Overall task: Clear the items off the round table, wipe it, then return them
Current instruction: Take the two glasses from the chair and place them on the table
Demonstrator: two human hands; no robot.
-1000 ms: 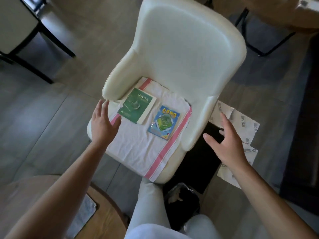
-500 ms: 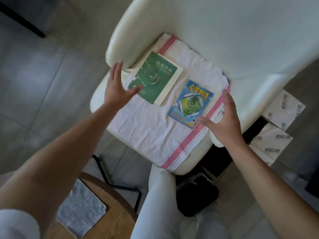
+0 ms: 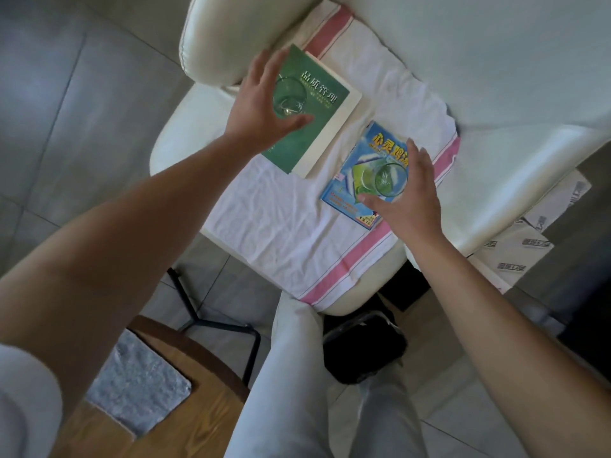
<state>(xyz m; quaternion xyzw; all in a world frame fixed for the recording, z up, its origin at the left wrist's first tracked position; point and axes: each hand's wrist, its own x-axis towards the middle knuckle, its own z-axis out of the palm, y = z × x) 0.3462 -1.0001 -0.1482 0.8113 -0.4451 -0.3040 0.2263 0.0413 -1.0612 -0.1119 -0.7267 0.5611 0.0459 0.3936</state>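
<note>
Grey floor tiles surround a cream padded chair [image 3: 479,61] whose seat carries a white cloth with pink stripes [image 3: 281,226]. On it lie a green paperback book [image 3: 317,120] and a blue paperback book [image 3: 350,193], each bearing a clear drinking glass. The left hand [image 3: 261,107] has fingers spread around the left glass [image 3: 289,97]; the right hand [image 3: 410,196] likewise brackets the right glass [image 3: 383,178]; contact cannot be told. Behind the wrists, a wooden round tabletop [image 3: 185,408] holds a grey rag [image 3: 139,385].

The left hand [image 3: 254,107] hides part of the green book [image 3: 310,117].
</note>
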